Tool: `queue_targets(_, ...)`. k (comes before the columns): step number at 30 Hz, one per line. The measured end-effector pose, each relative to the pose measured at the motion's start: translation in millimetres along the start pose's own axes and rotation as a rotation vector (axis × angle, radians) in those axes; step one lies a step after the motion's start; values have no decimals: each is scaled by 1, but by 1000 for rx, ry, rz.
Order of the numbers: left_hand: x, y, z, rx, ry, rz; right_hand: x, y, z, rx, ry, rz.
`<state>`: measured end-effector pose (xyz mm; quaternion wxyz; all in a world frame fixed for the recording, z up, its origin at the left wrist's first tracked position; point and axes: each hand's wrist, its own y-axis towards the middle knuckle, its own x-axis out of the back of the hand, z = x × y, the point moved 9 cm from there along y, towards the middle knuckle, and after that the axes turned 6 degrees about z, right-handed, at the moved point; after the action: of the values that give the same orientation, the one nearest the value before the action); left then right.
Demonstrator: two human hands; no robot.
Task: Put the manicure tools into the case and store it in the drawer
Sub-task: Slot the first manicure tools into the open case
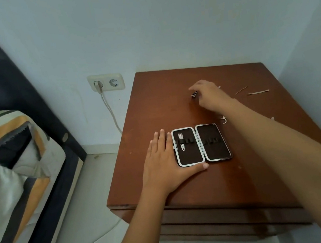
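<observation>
My left hand (162, 162) lies flat on the bench (222, 178), fingers spread and straight, gripping nothing. It presses down just left of the open case (200, 144), thumb running along the case's near edge, probably so the case won't slide while I load it w/ the other hand.

The case sits near the middle of the bench, opened flat like a book, both halves facing up. The left half already has one metal tool (181, 142) tucked under its elastic loop; the right half's loops look empty.

My right hand (206, 93) reaches to the far side of the bench, fingers pinched together on a small dark metal tool (193, 95), prob. a clipper, can't tell for sure. Whether it's lifted off the wood yet, can't tell either.

More bits lie at the far right: a thin stick (241, 90), a pale flat file-like piece (257, 92), and a small white curved item (224, 120) just right of the case, partly behind my forearm.

The drawer front (211, 213) below the bench top is shut. So, early stage imo: most tools are still loose, the case isn't closed, storing comes last.
</observation>
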<state>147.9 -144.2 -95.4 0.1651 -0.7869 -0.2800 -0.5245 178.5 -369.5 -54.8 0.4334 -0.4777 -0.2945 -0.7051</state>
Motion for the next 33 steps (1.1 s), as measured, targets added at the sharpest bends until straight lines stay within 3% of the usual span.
queue_targets(9, -2, 1, 1, 8, 1, 8, -4, 0, 7, 47, -73, -15)
queue_targets(11, -1, 0, 0, 15, -6, 20, 1, -11, 16, 61, 33, -59)
queue_targets(14, 1, -1, -1, 24, -25, 40, 15, -37, 31, 58, 382, -170)
queue_targets(18, 3, -4, -4, 18, -37, 59, 5, -76, 45, 96, 638, -107)
queue_targets(26, 2, -4, -5, -14, -43, 69, -19, -91, 40, 30, 496, 40)
queue_targets(30, 2, -4, -5, -30, -27, 76, -23, -92, 43, 65, 253, 163)
queue_targets(33, 1, -4, -5, -30, -12, 83, -12, -97, 40, 109, 217, 127)
